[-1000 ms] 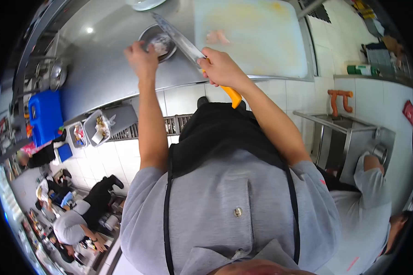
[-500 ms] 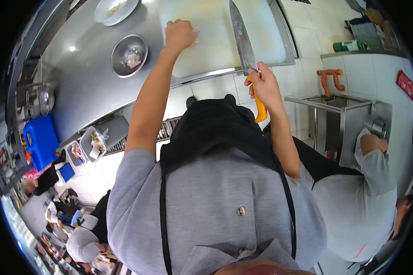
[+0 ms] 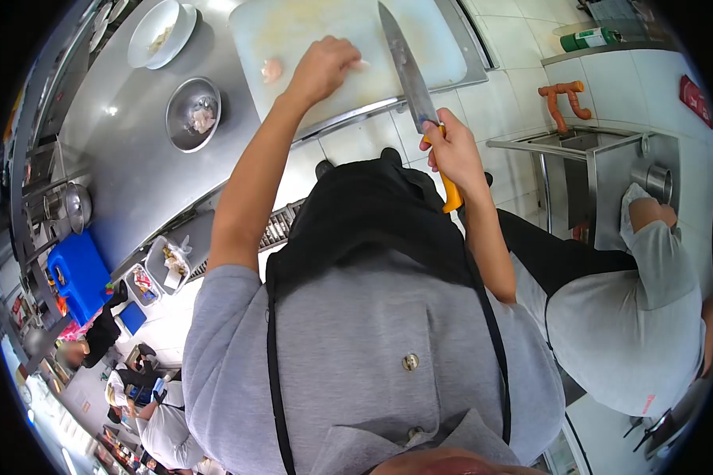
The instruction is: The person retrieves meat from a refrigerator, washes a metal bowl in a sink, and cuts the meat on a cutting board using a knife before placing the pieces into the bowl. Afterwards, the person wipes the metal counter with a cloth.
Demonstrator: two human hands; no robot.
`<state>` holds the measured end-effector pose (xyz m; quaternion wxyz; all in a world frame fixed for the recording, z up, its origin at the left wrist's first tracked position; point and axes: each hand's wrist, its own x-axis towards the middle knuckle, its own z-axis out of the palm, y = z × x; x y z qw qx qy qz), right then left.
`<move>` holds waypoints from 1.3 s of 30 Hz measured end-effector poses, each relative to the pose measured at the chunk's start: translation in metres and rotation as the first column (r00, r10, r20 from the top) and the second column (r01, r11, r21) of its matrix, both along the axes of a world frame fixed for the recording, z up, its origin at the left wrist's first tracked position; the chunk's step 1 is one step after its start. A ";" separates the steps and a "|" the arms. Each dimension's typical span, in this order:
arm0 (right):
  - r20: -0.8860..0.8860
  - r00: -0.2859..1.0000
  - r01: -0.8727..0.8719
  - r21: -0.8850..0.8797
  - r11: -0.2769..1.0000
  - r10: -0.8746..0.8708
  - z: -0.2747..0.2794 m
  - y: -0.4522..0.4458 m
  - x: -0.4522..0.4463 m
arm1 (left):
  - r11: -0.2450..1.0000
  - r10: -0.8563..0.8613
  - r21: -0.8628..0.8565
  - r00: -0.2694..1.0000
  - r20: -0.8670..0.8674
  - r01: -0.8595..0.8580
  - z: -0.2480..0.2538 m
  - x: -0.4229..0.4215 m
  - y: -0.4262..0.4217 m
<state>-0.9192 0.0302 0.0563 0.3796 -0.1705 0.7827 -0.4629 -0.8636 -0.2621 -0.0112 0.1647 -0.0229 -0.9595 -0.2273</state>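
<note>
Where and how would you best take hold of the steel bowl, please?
Probably by the rim nearest the cutting board, coming from that side with the left hand, since the right hand holds the knife. The steel bowl stands upright, its round rim exposed; pale pieces inside, so keep fingertips shallow.

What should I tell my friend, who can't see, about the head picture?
The right hand holds a yellow-handled knife; the left hand is at a piece of pale meat on a cutting board. A metal bowl with more sits nearby.
</note>
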 end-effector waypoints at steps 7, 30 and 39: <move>-0.418 0.858 -0.238 0.190 0.953 0.298 -0.012 0.007 -0.009 | 0.945 0.291 0.208 0.941 -0.173 -0.254 -0.004 0.049 0.023; -0.501 0.688 -0.351 0.403 0.845 0.525 0.004 -0.007 -0.036 | 0.817 0.558 0.288 0.810 -0.181 -0.499 -0.017 0.021 0.031; -0.567 0.547 -0.416 0.454 0.788 0.616 0.006 -0.007 -0.050 | 0.920 0.388 0.147 0.896 -0.215 -0.363 -0.022 0.031 0.043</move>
